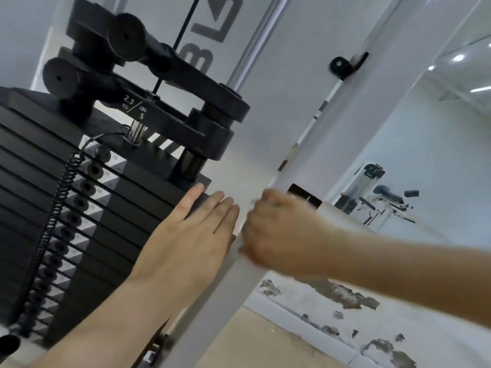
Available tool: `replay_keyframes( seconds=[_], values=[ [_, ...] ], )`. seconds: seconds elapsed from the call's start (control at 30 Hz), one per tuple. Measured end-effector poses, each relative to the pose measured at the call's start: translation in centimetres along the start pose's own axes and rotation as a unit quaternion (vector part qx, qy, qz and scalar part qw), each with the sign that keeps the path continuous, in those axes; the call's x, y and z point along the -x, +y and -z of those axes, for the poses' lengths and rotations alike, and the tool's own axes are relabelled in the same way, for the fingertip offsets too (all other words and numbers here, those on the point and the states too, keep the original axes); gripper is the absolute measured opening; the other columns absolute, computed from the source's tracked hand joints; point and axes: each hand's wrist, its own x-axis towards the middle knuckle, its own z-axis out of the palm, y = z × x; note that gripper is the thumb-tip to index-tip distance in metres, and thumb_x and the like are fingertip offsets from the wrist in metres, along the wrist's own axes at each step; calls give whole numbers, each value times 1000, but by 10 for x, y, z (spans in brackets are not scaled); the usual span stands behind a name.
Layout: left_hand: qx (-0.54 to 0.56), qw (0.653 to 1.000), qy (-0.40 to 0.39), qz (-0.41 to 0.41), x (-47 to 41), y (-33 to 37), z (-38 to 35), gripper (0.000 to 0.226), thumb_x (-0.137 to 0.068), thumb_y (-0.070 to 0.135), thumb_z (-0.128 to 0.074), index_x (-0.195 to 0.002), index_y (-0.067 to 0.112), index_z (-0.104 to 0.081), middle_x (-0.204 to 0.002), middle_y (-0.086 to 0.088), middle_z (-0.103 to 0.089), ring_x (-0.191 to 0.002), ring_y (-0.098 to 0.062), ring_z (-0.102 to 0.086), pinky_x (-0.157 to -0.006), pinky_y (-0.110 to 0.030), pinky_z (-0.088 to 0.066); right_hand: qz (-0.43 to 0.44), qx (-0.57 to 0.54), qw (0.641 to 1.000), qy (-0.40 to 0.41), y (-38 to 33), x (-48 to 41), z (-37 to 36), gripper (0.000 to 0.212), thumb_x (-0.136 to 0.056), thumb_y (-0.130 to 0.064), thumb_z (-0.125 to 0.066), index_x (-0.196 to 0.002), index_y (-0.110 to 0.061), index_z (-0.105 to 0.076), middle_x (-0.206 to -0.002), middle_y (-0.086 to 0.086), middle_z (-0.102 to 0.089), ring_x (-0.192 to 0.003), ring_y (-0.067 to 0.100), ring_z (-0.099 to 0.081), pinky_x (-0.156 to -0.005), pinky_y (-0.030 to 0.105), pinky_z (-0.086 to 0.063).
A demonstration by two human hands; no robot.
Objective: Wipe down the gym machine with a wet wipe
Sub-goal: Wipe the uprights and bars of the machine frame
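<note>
A gym machine fills the left of the head view: a black weight stack [111, 208] with a coiled selector-pin cord [55, 208], set beside a white upright frame post [332, 115]. My left hand [194, 229] lies flat with straight fingers against the right edge of the weight stack. Blurred by motion, my right hand [279, 229] curls its fingers against the white post. Small pale bits of a wet wipe [243, 244] show at its lower left edge; most of the wipe is hidden in the fist.
Black add-on weights [159, 110] marked 2.3 kg sit on top of the stack, on a chrome guide rod [252, 46]. A white wall with peeling paint [345, 290] runs behind the post. A mirror at right reflects other gym equipment [377, 195].
</note>
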Motion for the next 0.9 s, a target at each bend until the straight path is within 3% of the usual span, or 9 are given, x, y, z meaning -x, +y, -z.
replay_keyframes(
  seconds=[0.07,0.17,0.27,0.4,0.53,0.63,0.73,0.83,0.9],
  values=[
    [14,1000,-6,3,0,2,0,50,-93,26,-39,-134,3,-56,-136,-16,-57,-133,-30,-48,-119,-50,-13,-58,48,997,34,63,12,20,48,-101,-37,-36,-68,-13,-62,-65,6,-58,-71,29,-61,-95,46,-47],
    [67,997,12,40,-5,12,1,44,-87,20,-46,-125,7,-64,-128,-9,-64,-127,-26,-55,-117,-47,-17,-167,126,977,33,142,31,51,51,-105,-38,-26,-83,-9,-62,-82,7,-62,-104,29,-62,-114,52,-23],
    [235,963,80,106,-20,32,16,41,-92,23,-39,-123,14,-63,-113,7,-67,-110,-8,-58,-104,-32,-39,-219,89,969,70,101,34,35,42,-103,-34,-35,-93,-8,-67,-96,7,-66,-124,28,-56,-116,56,-20],
    [351,910,115,189,-36,53,43,32,-95,29,-42,-123,37,-54,-107,28,-56,-103,2,-53,-78,-7,-39,-99,-10,992,74,11,41,-4,35,-98,-32,-47,-116,-10,-67,-124,7,-65,-130,26,-51,-119,48,-23],
    [355,905,151,177,-48,63,59,47,-87,40,-42,-133,50,-43,-122,40,-47,-118,22,-39,-89,4,-31,-201,1,971,132,51,55,0,50,-103,-37,-37,-144,-11,-48,-151,6,-44,-135,20,-45,-120,46,-19],
    [378,897,176,145,-60,78,72,48,-88,32,-44,-134,43,-52,-134,36,-48,-126,15,-41,-103,-5,-31,-328,9,929,170,82,63,7,57,-101,-38,-34,-151,-11,-35,-159,5,-30,-133,21,-45,-117,54,-23],
    [377,893,202,139,-71,88,87,45,-87,26,-46,-128,44,-57,-135,34,-49,-128,11,-43,-103,-7,-32,-426,-23,880,208,92,55,10,57,-101,-36,-31,-152,-10,-31,-161,6,-23,-142,21,-36,-117,56,-20],
    [363,895,215,146,-81,87,97,50,-87,30,-46,-133,48,-50,-135,36,-47,-127,13,-42,-99,-3,-33,-403,-77,884,224,57,44,-1,57,-98,-35,-38,-149,-9,-38,-159,8,-29,-143,21,-35,-116,56,-23],
    [350,904,206,132,-88,89,101,51,-89,31,-45,-136,47,-47,-139,35,-44,-131,12,-39,-108,-15,-36,-354,-105,902,225,31,46,-7,55,-97,-36,-43,-146,-10,-44,-156,6,-37,-138,20,-41,-112,58,-30]
  ],
)
